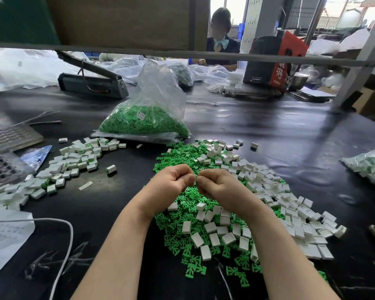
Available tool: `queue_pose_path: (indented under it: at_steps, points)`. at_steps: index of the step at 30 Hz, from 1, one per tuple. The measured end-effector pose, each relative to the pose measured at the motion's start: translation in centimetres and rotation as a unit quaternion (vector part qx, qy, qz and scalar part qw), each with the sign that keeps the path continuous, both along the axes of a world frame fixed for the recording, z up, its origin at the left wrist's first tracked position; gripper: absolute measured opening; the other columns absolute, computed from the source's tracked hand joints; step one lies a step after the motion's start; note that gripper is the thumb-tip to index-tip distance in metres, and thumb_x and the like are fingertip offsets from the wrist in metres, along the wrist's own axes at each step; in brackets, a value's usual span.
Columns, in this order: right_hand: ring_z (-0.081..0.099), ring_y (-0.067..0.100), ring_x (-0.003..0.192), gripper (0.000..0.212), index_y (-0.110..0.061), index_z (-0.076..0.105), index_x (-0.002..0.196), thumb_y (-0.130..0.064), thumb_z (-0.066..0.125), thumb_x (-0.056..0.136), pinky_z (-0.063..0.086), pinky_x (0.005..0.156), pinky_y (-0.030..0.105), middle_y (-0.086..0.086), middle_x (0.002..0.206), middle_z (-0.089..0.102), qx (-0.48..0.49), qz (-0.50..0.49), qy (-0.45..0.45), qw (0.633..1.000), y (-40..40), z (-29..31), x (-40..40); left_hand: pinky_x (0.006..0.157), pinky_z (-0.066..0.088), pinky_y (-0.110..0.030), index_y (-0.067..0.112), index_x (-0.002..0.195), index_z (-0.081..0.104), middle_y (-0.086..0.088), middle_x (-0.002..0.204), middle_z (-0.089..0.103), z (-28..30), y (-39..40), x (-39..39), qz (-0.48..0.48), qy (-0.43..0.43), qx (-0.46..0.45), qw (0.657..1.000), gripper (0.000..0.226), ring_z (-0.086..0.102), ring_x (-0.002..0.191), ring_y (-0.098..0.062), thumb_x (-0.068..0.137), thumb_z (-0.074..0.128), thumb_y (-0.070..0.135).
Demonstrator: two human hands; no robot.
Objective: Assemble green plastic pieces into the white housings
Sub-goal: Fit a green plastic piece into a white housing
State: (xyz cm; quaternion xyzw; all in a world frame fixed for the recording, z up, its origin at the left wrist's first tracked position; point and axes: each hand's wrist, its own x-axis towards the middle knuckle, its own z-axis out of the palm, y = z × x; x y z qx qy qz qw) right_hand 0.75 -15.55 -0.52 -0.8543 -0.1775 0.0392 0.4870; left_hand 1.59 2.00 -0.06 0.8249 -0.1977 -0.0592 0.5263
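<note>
Loose green plastic pieces lie heaped on the black table, mixed with empty white housings that spread to the right. My left hand and my right hand hover together over this heap. Both have curled fingers, and their thumb tips almost meet. Anything pinched between the fingers is hidden from view. Assembled white housings with green inserts lie piled to the left.
An open clear bag of green pieces stands behind the heap. A bag of white parts lies at the right edge. A grey perforated tray, paper and a white cable are at the left. Another person sits across the table, beyond a heat sealer.
</note>
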Motion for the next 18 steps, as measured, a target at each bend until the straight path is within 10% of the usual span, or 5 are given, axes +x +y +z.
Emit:
queue_pose_path:
  at_steps: [18]
  points:
    - [0.039,0.005,0.049,0.031,-0.020,0.062,0.076,-0.023,0.047,0.102,0.033,0.052,0.025,-0.005,0.058,0.046,-0.009,0.000,0.031,0.999,0.13,-0.39,0.19,0.063,0.034,-0.033,0.016,0.078,0.058,0.004,0.064,0.044,-0.38,0.35,0.24,0.009,-0.021,0.031,0.999,0.020,0.039,0.063,-0.011,0.097,0.056,0.019]
